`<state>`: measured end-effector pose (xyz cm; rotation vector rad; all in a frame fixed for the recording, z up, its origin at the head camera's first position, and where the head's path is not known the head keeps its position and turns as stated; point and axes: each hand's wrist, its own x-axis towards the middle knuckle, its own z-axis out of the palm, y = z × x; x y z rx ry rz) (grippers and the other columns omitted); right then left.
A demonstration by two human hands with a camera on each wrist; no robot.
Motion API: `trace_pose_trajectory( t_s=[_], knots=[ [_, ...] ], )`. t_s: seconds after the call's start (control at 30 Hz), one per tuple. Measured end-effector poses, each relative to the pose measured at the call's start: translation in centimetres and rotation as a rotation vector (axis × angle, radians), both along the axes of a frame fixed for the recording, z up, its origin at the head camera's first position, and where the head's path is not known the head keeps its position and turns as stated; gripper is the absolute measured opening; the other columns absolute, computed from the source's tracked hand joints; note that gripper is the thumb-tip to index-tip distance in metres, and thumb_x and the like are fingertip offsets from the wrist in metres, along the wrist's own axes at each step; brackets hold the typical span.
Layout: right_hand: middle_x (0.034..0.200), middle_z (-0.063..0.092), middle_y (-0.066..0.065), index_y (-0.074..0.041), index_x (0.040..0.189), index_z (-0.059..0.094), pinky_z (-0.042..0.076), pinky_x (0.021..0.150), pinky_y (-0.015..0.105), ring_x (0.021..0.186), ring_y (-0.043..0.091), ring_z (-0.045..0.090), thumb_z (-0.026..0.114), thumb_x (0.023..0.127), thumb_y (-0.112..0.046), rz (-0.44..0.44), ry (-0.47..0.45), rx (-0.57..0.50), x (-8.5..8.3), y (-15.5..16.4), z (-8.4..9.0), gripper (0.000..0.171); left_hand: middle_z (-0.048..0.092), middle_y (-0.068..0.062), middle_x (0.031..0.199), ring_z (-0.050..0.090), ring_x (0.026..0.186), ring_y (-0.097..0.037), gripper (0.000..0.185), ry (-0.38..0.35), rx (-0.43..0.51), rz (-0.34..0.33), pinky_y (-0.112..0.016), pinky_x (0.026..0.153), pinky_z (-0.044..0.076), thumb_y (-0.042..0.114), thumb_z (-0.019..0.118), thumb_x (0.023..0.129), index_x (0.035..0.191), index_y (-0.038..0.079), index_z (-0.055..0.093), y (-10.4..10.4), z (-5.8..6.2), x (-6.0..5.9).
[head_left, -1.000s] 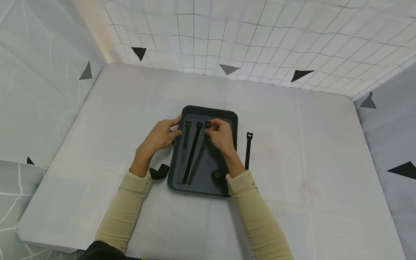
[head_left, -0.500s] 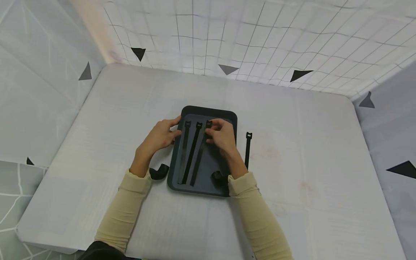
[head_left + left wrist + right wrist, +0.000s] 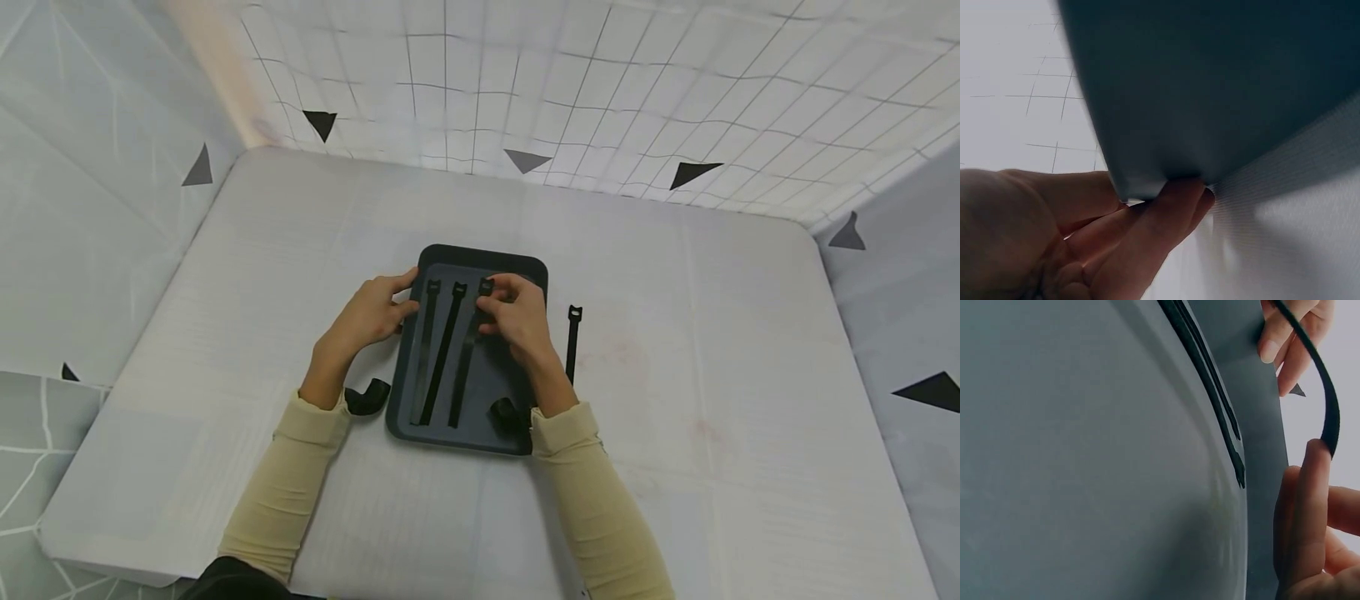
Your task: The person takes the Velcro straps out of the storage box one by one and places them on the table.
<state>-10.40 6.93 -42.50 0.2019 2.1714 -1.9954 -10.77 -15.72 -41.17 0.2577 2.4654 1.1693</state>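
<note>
My left hand (image 3: 367, 312) grips the left rim of a dark grey rectangular tray (image 3: 483, 252); in the left wrist view its fingers (image 3: 1163, 231) close on the tray's edge. Over the tray, my right hand (image 3: 517, 321) pinches a black cable strap (image 3: 463, 371) by its slotted head. That strap bends in the right wrist view, its head hidden by the fingers. Left of it, two more black cable straps, one at the far left (image 3: 424, 354) and one in the middle (image 3: 442, 358), lie lengthwise in the tray.
Another black strap (image 3: 573, 342) lies on the white table (image 3: 750, 333) right of the tray, partly behind my right arm. A black bent tube piece (image 3: 367, 397) rests by my left wrist. A similar black piece (image 3: 504, 410) sits in the tray, partly covered by my right sleeve.
My right hand has shifted slightly right with the pinched strap. The strap's lower end has swung right, away from the middle strap. My left hand stays on the rim.
</note>
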Motion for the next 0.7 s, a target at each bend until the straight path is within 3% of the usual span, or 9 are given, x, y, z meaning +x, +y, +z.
trace_pose_trajectory(
  t_s=[0.3, 0.7],
  knots=[
    [0.094, 0.052, 0.012, 0.001, 0.125, 0.060, 0.060, 0.058, 0.036, 0.077, 0.021, 0.062, 0.066, 0.092, 0.006, 0.029, 0.031, -0.006, 0.18, 0.32, 0.64, 0.034, 0.036, -0.020, 0.152, 0.065, 0.108, -0.034, 0.062, -0.003, 0.010, 0.006, -0.036, 0.075, 0.058, 0.008, 0.056, 0.102, 0.156, 0.004, 0.025, -0.02, -0.01, 0.04],
    [0.094, 0.053, 0.013, 0.002, 0.127, 0.060, 0.059, 0.056, 0.034, 0.079, 0.023, 0.063, 0.066, 0.091, 0.006, 0.039, 0.046, -0.006, 0.23, 0.45, 0.99, 0.036, 0.038, -0.021, 0.151, 0.068, 0.101, -0.032, 0.062, 0.002, 0.013, 0.005, -0.034, 0.072, 0.058, 0.008, 0.056, 0.102, 0.156, 0.004, 0.025, 0.01, -0.02, 0.03]
  ],
)
